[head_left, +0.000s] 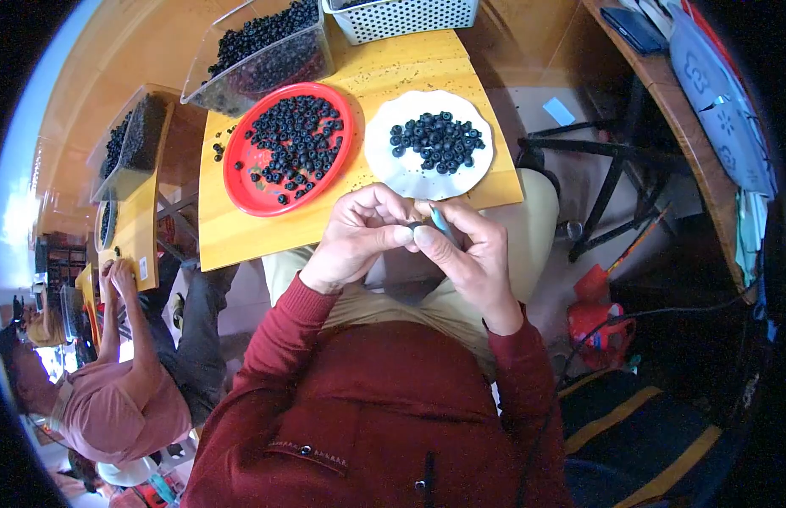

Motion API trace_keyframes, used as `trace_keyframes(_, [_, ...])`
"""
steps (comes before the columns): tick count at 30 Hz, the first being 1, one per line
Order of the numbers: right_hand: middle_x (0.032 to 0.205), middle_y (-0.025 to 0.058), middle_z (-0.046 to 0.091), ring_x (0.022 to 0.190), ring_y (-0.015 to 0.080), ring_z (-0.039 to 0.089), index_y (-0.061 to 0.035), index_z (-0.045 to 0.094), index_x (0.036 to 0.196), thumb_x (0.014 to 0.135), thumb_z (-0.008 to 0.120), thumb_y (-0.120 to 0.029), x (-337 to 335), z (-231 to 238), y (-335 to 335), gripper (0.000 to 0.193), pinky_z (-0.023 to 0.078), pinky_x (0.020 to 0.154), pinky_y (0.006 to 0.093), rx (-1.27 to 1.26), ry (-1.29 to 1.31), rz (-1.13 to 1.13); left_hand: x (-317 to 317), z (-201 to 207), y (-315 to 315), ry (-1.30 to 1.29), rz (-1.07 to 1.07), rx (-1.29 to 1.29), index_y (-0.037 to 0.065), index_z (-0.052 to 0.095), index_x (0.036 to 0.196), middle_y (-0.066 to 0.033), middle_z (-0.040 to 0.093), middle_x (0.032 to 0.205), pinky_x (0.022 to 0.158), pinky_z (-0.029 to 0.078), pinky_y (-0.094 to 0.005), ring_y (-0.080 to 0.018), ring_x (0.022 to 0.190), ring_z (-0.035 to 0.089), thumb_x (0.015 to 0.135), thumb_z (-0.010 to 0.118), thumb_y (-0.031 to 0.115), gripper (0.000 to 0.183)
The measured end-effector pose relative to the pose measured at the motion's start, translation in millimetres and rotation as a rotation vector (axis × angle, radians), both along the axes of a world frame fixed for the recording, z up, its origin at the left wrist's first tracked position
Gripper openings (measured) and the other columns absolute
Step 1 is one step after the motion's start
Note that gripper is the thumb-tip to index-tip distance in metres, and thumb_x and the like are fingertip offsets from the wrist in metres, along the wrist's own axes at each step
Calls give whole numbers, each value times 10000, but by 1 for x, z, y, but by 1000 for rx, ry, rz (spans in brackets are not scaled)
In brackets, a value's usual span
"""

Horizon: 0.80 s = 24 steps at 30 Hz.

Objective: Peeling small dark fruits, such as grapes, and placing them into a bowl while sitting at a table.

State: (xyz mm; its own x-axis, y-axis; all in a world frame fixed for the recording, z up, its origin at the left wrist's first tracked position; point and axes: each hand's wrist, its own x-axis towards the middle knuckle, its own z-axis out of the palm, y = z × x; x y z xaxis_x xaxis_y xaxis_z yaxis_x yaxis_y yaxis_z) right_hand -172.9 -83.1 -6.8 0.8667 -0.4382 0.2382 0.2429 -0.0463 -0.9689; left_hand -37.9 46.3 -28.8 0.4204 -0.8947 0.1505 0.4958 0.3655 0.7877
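Near a scalloped plate (pixel 384 176) of round black beads (pixel 437 142), the left hand (pixel 352 240) pinches a dark piece (pixel 416 225); the right hand (pixel 475 258), curled, grips a teal tool (pixel 441 222).

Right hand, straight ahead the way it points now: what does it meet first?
Probably the left hand, its fingertips right by those of the right hand; exact depth between them is unclear.

A yellow wooden table (pixel 228 241) stands over pale floor (pixel 609 241), with a second yellow table (pixel 136 230) off to my left. Along the right curves a brown wooden table (pixel 657 78), black metal legs (pixel 615 176) near it. Bright white light (pixel 22 203) glows far left.
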Motion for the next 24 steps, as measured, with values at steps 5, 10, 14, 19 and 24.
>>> trace_keyframes(5, [968, 52, 679, 838, 86, 623, 40, 663, 1153, 937, 676, -127, -2, 11, 0, 273, 501, 746, 231, 393, 99, 108, -2, 7, 1, 15, -26, 8, 26, 587, 952, -131, 685, 1047, 776, 580, -322, -176, 884, 662, 863, 685, -52, 154])
trace_keyframes(10, [947, 49, 682, 811, 85, 622, 45, 657, 1149, 944, 666, -117, -1, 9, 1, 261, 505, 728, 227, 384, 61, 122, -1, 3, 2, 18, -27, 5, 27, 582, 947, -163, 674, 1164, 771, 586, -329, -178, 913, 661, 861, 684, -56, 157])
trace_keyframes(14, [923, 42, 681, 811, 79, 617, 39, 657, 1146, 945, 667, -121, 1, 1, 0, 257, 503, 728, 226, 290, -38, 141, -4, 9, 1, 44, -10, 42, 37, 580, 941, -114, 685, 1043, 765, 586, -324, -176, 899, 659, 860, 687, -52, 162])
trace_keyframes(19, [926, 39, 693, 828, 69, 610, 29, 672, 1125, 942, 670, -123, 0, 1, 0, 237, 502, 746, 230, 343, 73, 102, -3, 9, 9, 97, -37, -7, 45, 572, 927, -70, 669, 926, 773, 577, -320, -183, 885, 659, 847, 710, -38, 180])
trace_keyframes(24, [941, 39, 707, 839, 66, 612, 25, 692, 1091, 939, 669, -120, -1, -9, -1, 212, 500, 763, 237, 199, 157, -32, 7, 22, 28, -314, 159, 252, 41, 584, 913, -79, 680, 955, 801, 551, -312, -151, 895, 653, 809, 743, -65, 218])
